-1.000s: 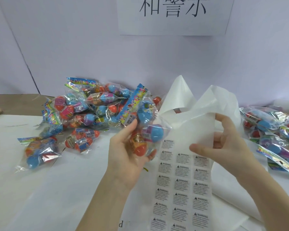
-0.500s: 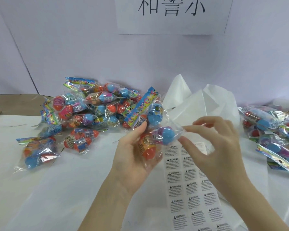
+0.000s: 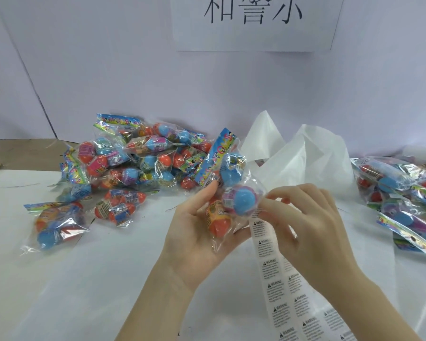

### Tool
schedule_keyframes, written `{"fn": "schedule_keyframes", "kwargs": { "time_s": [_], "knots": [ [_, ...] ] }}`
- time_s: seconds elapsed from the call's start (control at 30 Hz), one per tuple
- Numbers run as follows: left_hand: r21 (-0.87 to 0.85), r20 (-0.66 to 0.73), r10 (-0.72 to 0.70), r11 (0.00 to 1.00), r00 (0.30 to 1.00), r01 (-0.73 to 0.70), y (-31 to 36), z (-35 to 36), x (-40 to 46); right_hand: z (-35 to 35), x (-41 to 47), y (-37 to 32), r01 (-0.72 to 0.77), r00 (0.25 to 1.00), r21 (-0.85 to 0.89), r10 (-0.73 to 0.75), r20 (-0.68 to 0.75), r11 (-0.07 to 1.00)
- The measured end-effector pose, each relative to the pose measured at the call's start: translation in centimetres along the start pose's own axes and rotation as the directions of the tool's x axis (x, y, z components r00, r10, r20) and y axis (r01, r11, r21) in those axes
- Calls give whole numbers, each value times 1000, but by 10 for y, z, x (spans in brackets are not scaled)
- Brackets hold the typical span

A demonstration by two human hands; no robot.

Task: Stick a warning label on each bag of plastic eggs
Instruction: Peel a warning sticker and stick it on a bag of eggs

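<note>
Left hand (image 3: 194,232) grips one bag of plastic eggs (image 3: 228,193) above the table (image 3: 108,279), fingers curled round it. Right hand (image 3: 305,225) pinches a warning label (image 3: 257,212) at the bag's right edge. Label sheet (image 3: 280,279) lies below. Bag piles flank both sides.

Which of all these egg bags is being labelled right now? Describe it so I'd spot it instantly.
Start at the big heap of clear plastic bags of coloured eggs on the white table, then look right to the person's left hand. It grips the one bag lifted off the table, showing a blue egg and an orange egg.
</note>
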State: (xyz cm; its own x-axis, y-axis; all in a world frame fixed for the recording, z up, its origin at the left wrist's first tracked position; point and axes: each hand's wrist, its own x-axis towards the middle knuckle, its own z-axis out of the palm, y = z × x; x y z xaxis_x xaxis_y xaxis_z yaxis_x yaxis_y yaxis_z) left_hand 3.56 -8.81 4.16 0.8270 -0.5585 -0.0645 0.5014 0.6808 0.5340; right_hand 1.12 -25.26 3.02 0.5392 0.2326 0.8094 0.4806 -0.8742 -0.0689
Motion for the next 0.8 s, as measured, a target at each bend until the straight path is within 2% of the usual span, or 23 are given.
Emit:
{"fn": "schedule_keyframes", "kwargs": {
  "time_s": [0.27, 0.5, 0.63, 0.8],
  "knots": [
    [24, -7, -46, 999, 999, 46, -3, -4, 1, 6, -1, 4, -5, 997, 19, 3, 81, 1000],
    [-91, -71, -117, 990, 991, 110, -6, -2, 3, 6, -1, 4, 36, 999, -7, -35, 17, 999],
    [-72, -56, -125, 990, 991, 121, -7, -5, 4, 6, -2, 4, 38, 999, -34, -37, 13, 999],
    [-135, -71, -159, 980, 985, 148, -9, -5, 4, 7, -2, 5, 14, 1000, -19, -13, 27, 1000]
  ]
}}
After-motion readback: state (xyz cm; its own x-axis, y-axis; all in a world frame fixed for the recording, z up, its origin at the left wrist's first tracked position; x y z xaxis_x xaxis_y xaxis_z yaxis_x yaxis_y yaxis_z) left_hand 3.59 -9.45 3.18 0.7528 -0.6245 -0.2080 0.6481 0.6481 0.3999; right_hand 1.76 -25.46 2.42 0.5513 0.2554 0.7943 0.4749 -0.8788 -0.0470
